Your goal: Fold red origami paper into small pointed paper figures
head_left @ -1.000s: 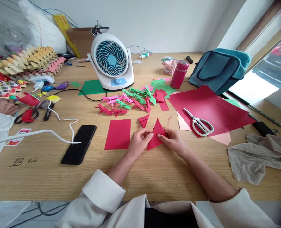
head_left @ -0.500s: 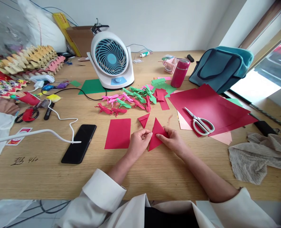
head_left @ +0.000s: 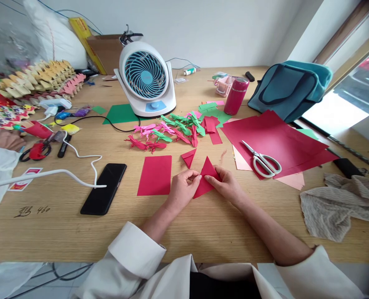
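Between my hands is a red paper triangle (head_left: 207, 169), its tip pointing away from me. My left hand (head_left: 185, 185) pinches its left edge between thumb and finger. On the right side, my right hand (head_left: 226, 182) grips it with the thumb on top and the fingers mostly hidden behind. A flat red paper rectangle (head_left: 155, 175) lies just left of my left hand. Beyond the hands rests a small folded red paper piece (head_left: 189, 158). Farther back are several folded paper figures in pink, green and red (head_left: 178, 124).
White-handled scissors (head_left: 262, 160) lie on large red sheets (head_left: 284, 137) at the right. A black phone (head_left: 104, 189) with a white cable across it is at the left. Behind stand a fan (head_left: 146, 79), a red bottle (head_left: 236, 96) and a blue bag (head_left: 286, 89). A grey cloth (head_left: 330, 207) lies far right.
The paper triangle has turned slightly in my hands, its tip a little lower and farther right. Both hands keep their grip and have barely shifted.
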